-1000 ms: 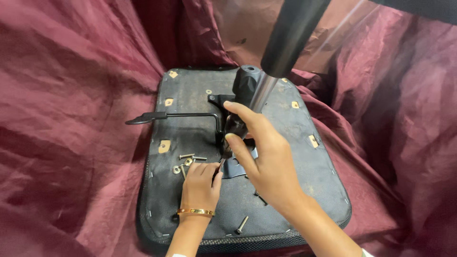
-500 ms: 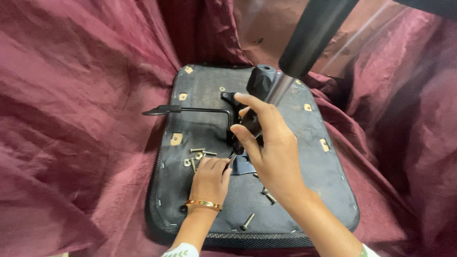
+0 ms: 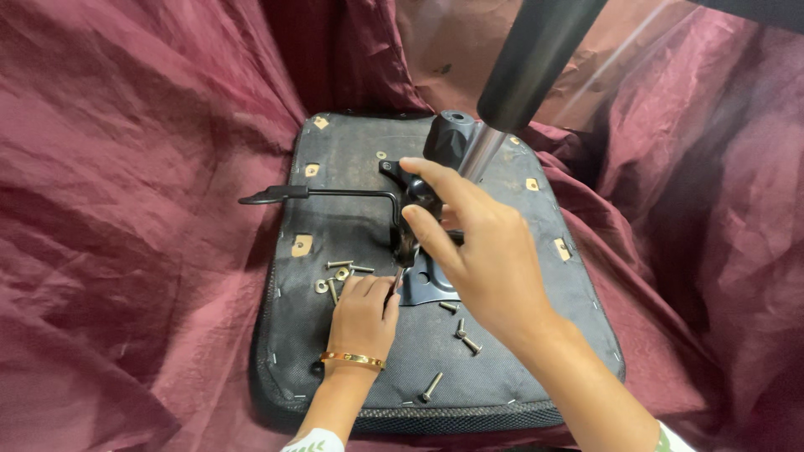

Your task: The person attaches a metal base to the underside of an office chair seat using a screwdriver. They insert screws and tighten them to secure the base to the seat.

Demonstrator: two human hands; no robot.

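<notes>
Upside-down chair seat [image 3: 519, 368] lies on maroon cloth [image 3: 126, 209]. Right hand [image 3: 477, 251] wraps the black tilt mechanism [image 3: 419, 209] mid-seat. Left hand [image 3: 364, 314] pinches a screw at the mounting plate [image 3: 427, 285] edge; loose screws [image 3: 339, 272] lie just beside it, with bare seat toward the near rim.

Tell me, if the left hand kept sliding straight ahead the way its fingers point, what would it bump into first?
Probably the metal mounting plate just beyond the left hand; depth is hard to judge.
</notes>
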